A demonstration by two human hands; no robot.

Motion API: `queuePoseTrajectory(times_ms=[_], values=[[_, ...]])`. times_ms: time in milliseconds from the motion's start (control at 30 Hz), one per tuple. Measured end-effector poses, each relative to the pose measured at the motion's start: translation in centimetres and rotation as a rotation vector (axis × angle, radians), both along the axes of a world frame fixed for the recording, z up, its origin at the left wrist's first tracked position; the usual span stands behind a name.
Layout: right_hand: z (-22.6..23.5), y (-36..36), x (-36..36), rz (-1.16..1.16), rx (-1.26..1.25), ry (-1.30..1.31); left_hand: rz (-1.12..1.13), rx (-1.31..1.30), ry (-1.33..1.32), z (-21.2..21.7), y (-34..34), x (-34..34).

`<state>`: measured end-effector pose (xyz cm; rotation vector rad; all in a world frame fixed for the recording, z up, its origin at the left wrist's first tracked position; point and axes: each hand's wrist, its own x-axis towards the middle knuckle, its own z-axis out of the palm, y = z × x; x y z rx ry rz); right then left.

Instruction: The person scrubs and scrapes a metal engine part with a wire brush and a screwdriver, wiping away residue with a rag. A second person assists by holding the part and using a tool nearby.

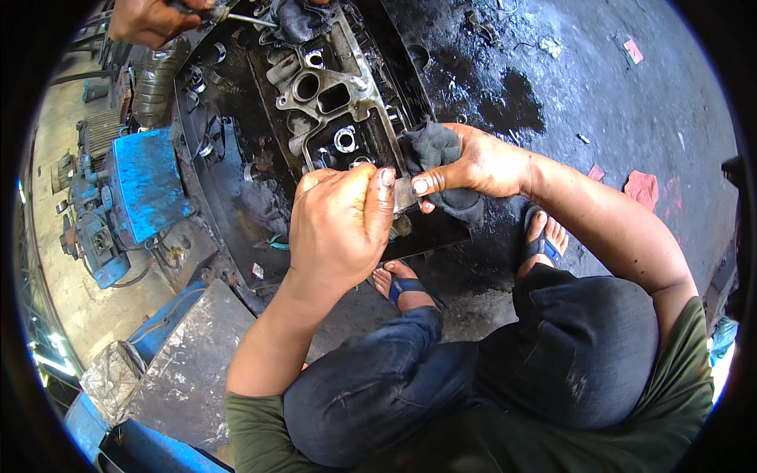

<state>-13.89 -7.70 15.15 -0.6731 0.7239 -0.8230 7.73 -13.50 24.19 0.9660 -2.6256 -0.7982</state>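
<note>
Left hand: the left hand (pixel 339 225) is clenched around a small flat metal piece (pixel 404 193), its fingers (pixel 385 189) curled over the piece's left end, thumb on top.
Right hand: the right hand (pixel 481 165) grips a dark grey rag (pixel 438 154), its thumb pressing on the right end of the same metal piece; the rag bunches under the palm and hangs down on the near side.
Metal piece: held between the two hands, touching both, just above the near right corner of the engine part.
Engine part: a greasy metal casting (pixel 331 94) with round and oblong openings lies just far of the hands, in a black tray (pixel 229 181) on the floor.
Other person: a co-worker's hand (pixel 150 20) at the far left holds a thin tool (pixel 244 17) over the far end of the casting.
Floor: dark, oil-stained concrete (pixel 599 87) to the right, with red scraps (pixel 643 188) lying on it.
Left side: a blue machine (pixel 134 189) stands beside the tray; a grey metal sheet (pixel 189 355) lies nearer.
Feet: blue sandals (pixel 542 246) below the hands, on the floor.
</note>
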Motion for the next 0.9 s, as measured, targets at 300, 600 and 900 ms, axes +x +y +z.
queuePoseTrajectory(times_ms=[300,600,900], values=[[-0.4,-0.3,0.0,0.038,0.016,-0.016,0.020,0.144,0.072,0.0,-0.5,1.4],[-0.7,0.0,0.6,-0.031,0.027,-0.083,-0.011,-0.107,0.049,-0.5,0.1,0.5],[-0.4,0.0,0.5,0.008,0.051,0.018,-0.029,0.027,0.097,-0.6,-0.5,2.0]])
